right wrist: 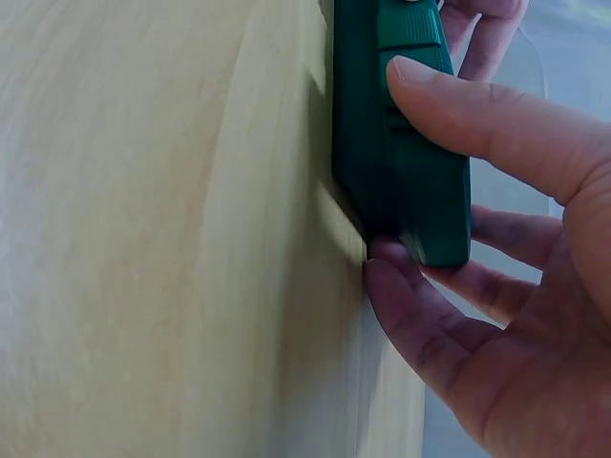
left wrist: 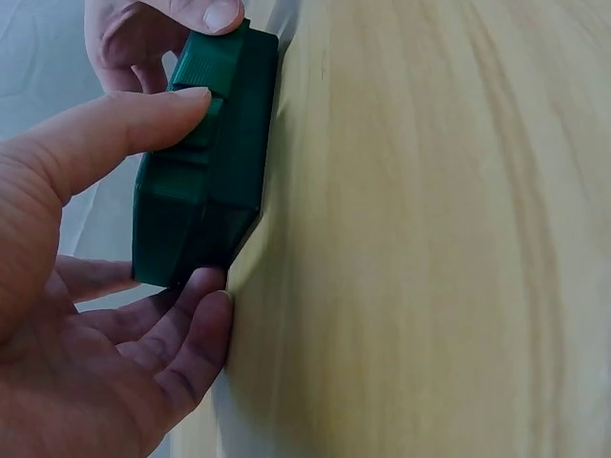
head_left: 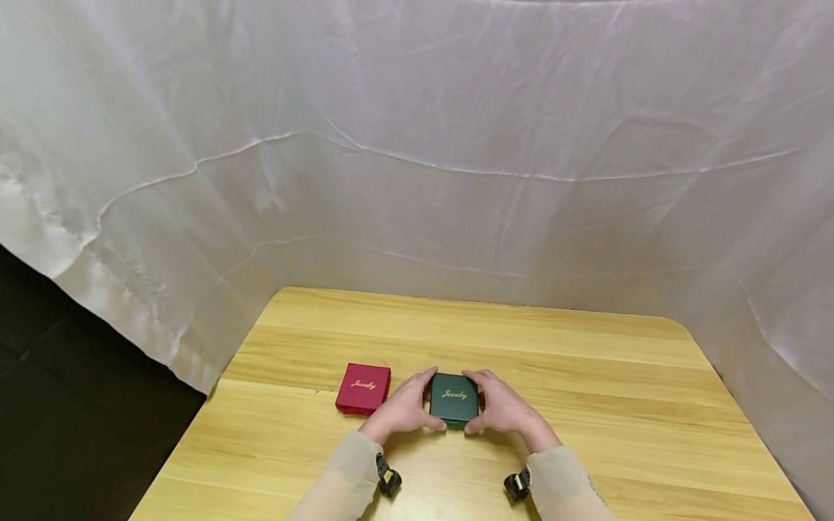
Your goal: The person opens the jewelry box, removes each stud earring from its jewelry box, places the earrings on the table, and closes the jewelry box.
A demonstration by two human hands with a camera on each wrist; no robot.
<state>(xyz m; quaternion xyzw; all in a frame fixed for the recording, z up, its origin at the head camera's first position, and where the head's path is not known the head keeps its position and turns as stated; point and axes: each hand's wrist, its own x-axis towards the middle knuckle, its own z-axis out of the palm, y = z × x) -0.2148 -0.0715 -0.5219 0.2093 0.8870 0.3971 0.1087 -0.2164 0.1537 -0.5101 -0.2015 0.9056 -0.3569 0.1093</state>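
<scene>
1. square, dark green box (head_left: 454,407) with gold lettering on top: lower centre of the head frame, at the surface of the pale yellow, wood-grain table (head_left: 651,434); cannot tell whether lifted
2. left hand (head_left: 405,407): gripping the green box's left side, thumb on the front edge
3. right hand (head_left: 506,408): gripping its right side likewise
4. square red box (head_left: 363,396) with gold lettering: lower frame, left of centre, near the left hand
5. pale, creased fabric (head_left: 456,87): across the upper frame

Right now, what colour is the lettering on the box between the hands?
Gold lettering on the dark green box, best seen in the head view.
</scene>
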